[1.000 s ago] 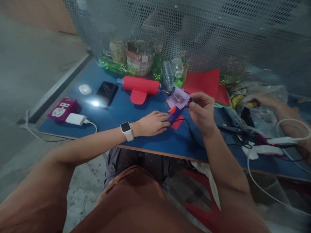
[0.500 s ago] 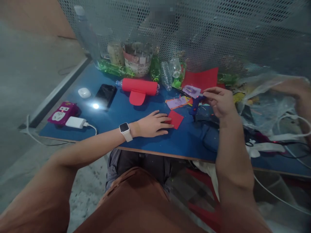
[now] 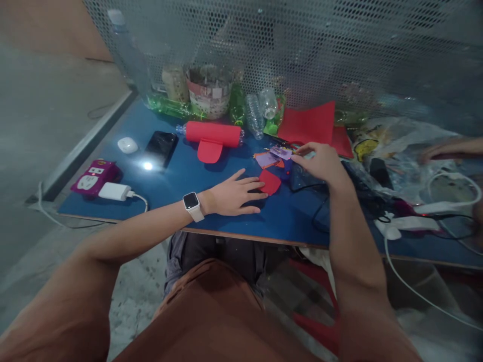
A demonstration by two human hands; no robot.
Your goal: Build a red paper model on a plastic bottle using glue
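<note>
My left hand [image 3: 237, 194] lies flat with spread fingers on the blue table, its fingertips on a small red paper piece [image 3: 270, 182]. My right hand [image 3: 317, 160] pinches the edge of a small purple paper [image 3: 281, 153]. Just under it are a second purple piece with an orange border [image 3: 265, 160] and a dark blue tool [image 3: 287, 172], partly covered. Behind my left hand lies a bottle wrapped in red paper [image 3: 214, 134], with a rounded red flap [image 3: 210, 151] at its front.
Plastic bottles [image 3: 255, 116] and a patterned pot [image 3: 209, 95] line the mesh screen. Red sheets [image 3: 309, 123] lie at the back. A lit phone [image 3: 161, 149] and purple socket block [image 3: 94, 178] are at left. Another person's hand [image 3: 449, 149] is over clear plastic at right.
My right hand has moved left and down with the purple paper, towards the bordered piece. The other person's hand is lower at the right. My left hand stays on the red piece.
</note>
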